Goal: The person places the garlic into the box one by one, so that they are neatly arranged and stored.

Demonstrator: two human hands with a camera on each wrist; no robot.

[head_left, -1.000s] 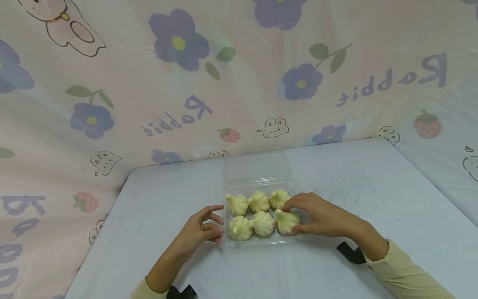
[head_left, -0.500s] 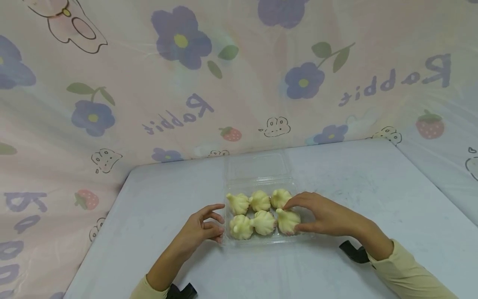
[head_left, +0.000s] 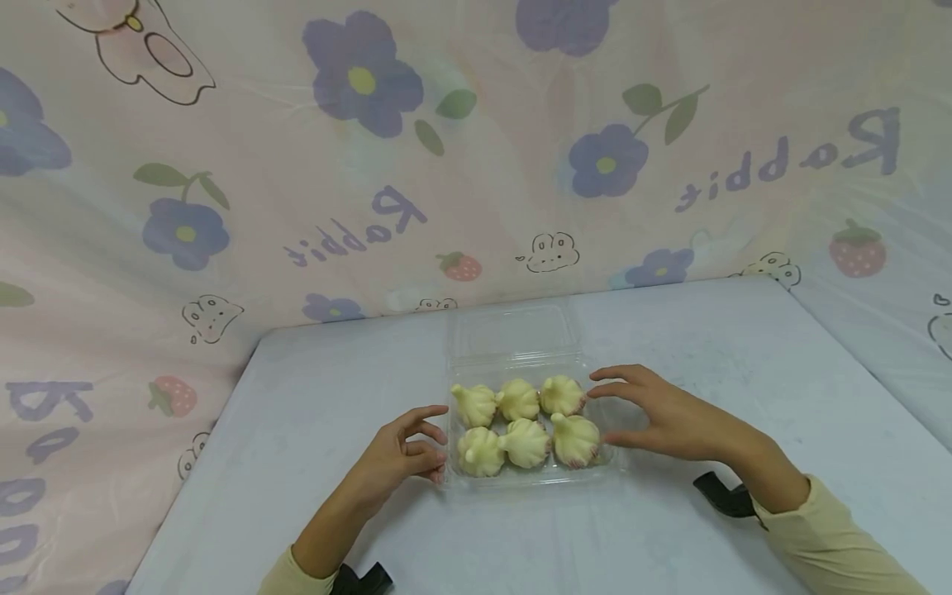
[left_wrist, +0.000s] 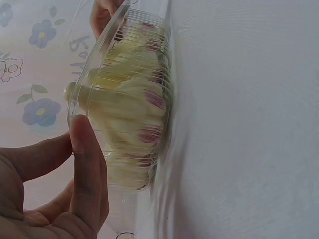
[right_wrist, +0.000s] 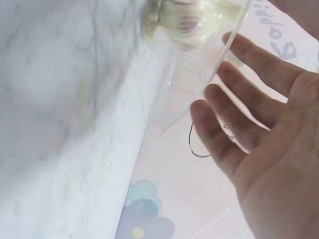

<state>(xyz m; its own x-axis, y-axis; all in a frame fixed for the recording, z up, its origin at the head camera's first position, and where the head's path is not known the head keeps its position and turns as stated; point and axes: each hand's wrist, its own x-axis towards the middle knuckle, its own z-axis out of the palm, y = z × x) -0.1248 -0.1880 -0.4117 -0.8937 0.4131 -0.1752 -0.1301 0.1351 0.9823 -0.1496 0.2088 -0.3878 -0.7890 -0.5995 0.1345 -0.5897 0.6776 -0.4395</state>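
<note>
A clear plastic clamshell box lies on the table, its hinged lid folded back flat behind it. Inside, several pale garlic bulbs sit in two rows, purple streaks showing low on them in the left wrist view. My left hand pinches the box's left rim between thumb and finger, seen close up as the left hand in that wrist view. To the right of the box, my right hand has relaxed, spread fingers and holds nothing. Its fingertips are close to the right rim, beside the front right garlic bulb.
The table has a white cover. A curtain printed with flowers, rabbits and strawberries hangs behind it and along the sides. Black straps are at the wrists, next to light sleeves.
My right hand has let go of the front right garlic bulb and moved right, off the bulb, to the box's rim. The left hand stays in place.
</note>
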